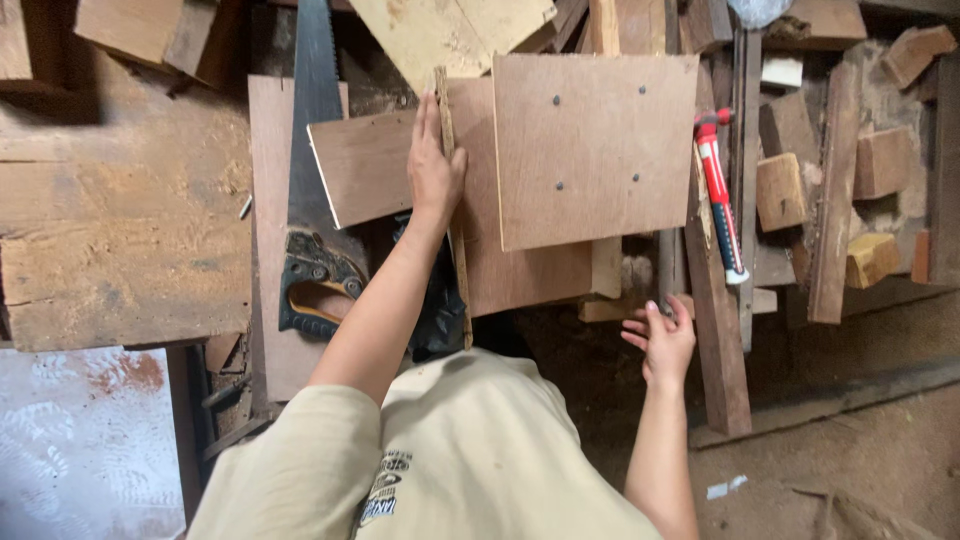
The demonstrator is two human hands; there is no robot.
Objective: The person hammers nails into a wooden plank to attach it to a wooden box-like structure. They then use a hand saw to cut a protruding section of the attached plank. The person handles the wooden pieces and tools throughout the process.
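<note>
My left hand (434, 165) lies flat on a brown plywood piece (360, 165), fingers pointing away, pressed against a thin upright wooden strip (458, 260) that runs beside it. To the right sits a square plywood board (595, 150) with three nail heads in it. My right hand (662, 340) hovers with fingers spread, holding nothing, just below the board's lower right corner and near a long dark plank (718, 340). A handsaw (312, 180) with a black handle lies left of my left arm.
A red-handled hammer (722, 195) rests to the right of the square board. Wood blocks and offcuts (870, 170) are piled at the right and top. A worn wooden bench top (120, 220) fills the left. Dirt floor (850, 450) shows at the lower right.
</note>
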